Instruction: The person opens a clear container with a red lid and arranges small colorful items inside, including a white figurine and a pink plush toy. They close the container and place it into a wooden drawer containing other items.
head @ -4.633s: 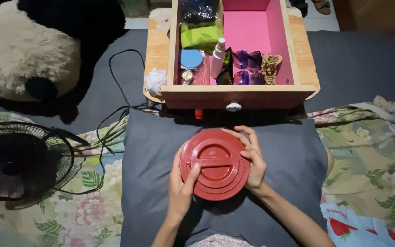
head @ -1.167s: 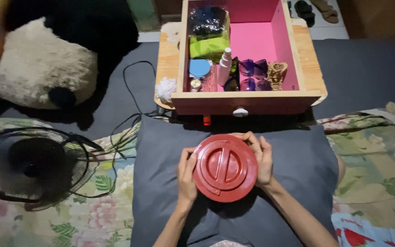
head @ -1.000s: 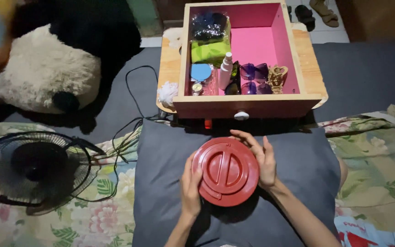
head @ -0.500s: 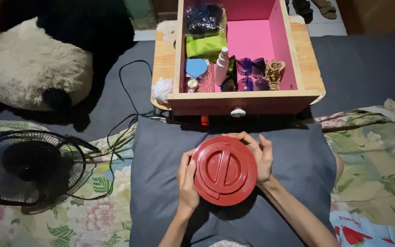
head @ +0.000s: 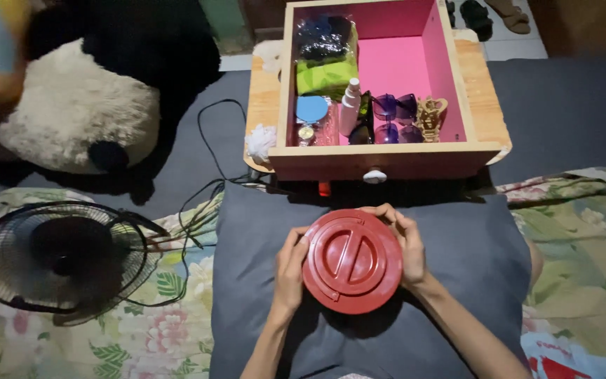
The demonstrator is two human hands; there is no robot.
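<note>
While both hands clasp it from opposite sides, a round red lid [head: 353, 260] sits on a dark grey pillow [head: 457, 281] in front of the person. Left hand [head: 290, 270]: fingers curled along the lid's left edge, thumb tip on the rim, grasping. Right hand [head: 406, 243]: fingers wrapped over the upper right edge, palm against the side, also grasping. The lid's top face shows raised concentric rings and a straight bar across the middle, tilted slightly off vertical. Whether there is a container under the lid cannot be told.

Just beyond the pillow stands a wooden drawer [head: 387, 160] with a pink inside and a white knob [head: 374, 176] on its front. Inside it, along the near wall: a small white spray bottle [head: 349, 107], purple-lensed sunglasses [head: 394, 109], a golden hair clip [head: 431, 117], a round blue disc [head: 311, 109]; farther back, a green packet [head: 327, 74] under a dark plastic bag.

Left of the pillow, a black fan [head: 61, 256] lies on a floral sheet [head: 149, 337], its black cord [head: 201, 151] running toward the drawer. A large black-and-white plush panda [head: 82, 105] lies at upper left.
</note>
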